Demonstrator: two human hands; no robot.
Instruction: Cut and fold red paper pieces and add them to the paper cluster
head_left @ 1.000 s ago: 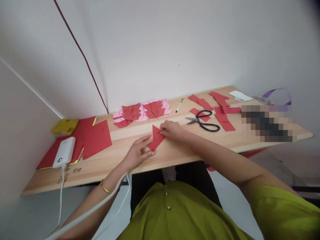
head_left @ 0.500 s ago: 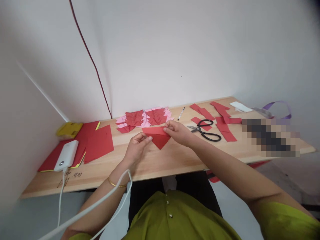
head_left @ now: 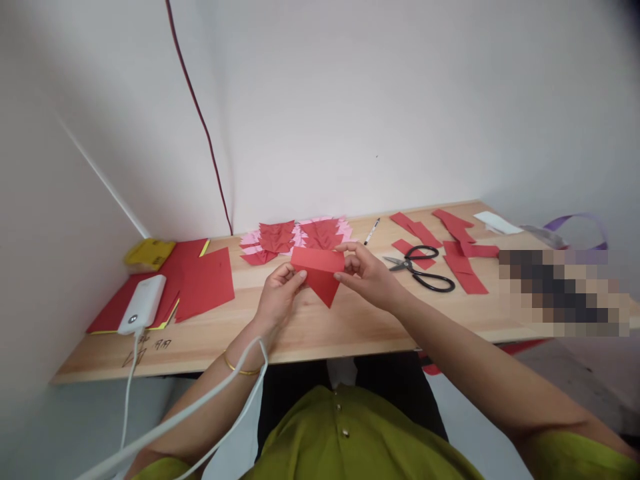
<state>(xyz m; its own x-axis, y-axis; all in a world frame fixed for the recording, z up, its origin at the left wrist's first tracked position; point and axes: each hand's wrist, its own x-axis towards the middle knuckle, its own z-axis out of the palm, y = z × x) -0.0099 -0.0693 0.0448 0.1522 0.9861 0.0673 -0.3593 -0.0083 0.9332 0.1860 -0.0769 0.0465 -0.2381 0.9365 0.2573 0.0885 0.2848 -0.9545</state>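
Note:
Both hands are at a folded piece of red paper [head_left: 320, 268], which has a straight upper band and a downward point. Its left side is pinched between thumb and fingers of my left hand [head_left: 278, 292]. On the right side, my right hand [head_left: 369, 275] holds the edge, its thumb near the slanting fold and the index finger stretched along the top corner. Just behind the paper lie folded red and pink paper pieces [head_left: 277, 239] in overlapping rows. Black-handled scissors [head_left: 413, 265] rest partly open to the right of my right hand.
Red sheets [head_left: 207, 283], a white power bank [head_left: 143, 303] with a cable and a yellow packet [head_left: 149, 255] are at the left. A pen [head_left: 372, 231] lies near the wall. Red paper strips [head_left: 465, 270] and a white piece [head_left: 497, 223] are at the right.
My right hand has shifted from pinching the top right corner to the paper's right edge, with its fingers more spread. The upper band now faces me more fully. The view has turned slightly left.

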